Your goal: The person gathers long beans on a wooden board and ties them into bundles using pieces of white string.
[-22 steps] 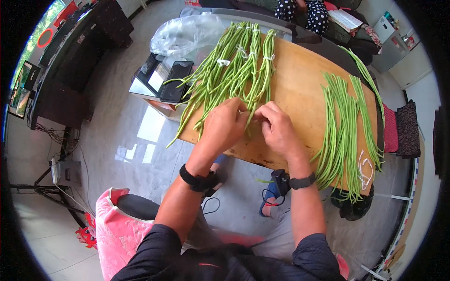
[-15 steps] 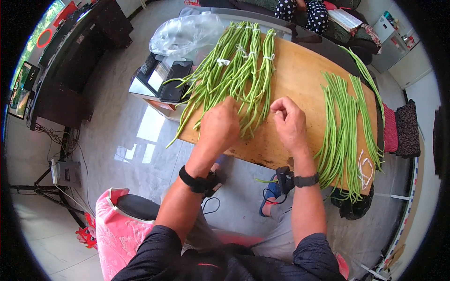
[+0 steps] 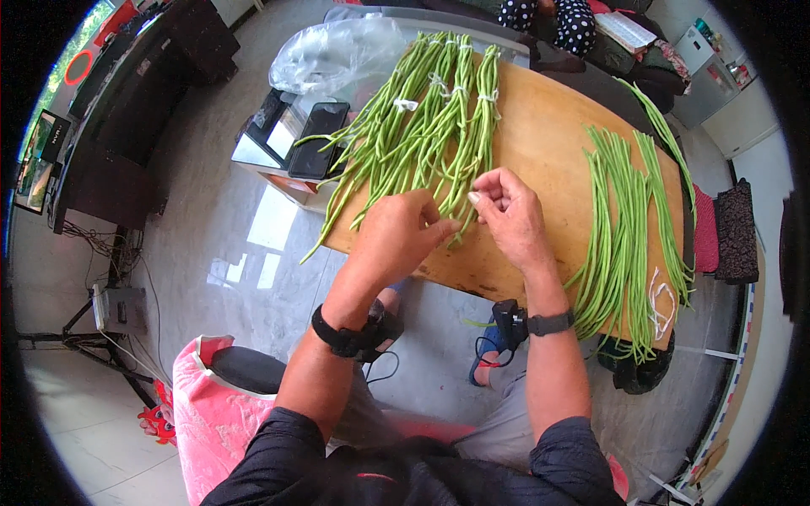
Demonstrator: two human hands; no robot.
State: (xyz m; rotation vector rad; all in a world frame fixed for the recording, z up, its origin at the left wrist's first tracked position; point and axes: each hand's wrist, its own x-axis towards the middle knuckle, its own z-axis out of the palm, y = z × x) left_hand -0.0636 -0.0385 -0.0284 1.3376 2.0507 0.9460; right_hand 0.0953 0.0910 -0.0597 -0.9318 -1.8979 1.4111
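Right hand (image 3: 506, 215) now nearer left hand (image 3: 396, 236) — both pinching bean bundle (image 3: 422, 135) at board edge (image 3: 447, 278).

On the wooden table (image 3: 548, 143), tied bean bundles (image 3: 422, 126) lie left and loose beans (image 3: 624, 228) right; both hands (image 3: 396, 240) (image 3: 510, 215) rest between them. A phone (image 3: 316, 139) lies left of the bundles.

A fanned heap of long green beans (image 3: 422, 126), tied in small bunches with white string, lies on the left part of the wooden board (image 3: 548, 143). Their lower tips reach under both hands.
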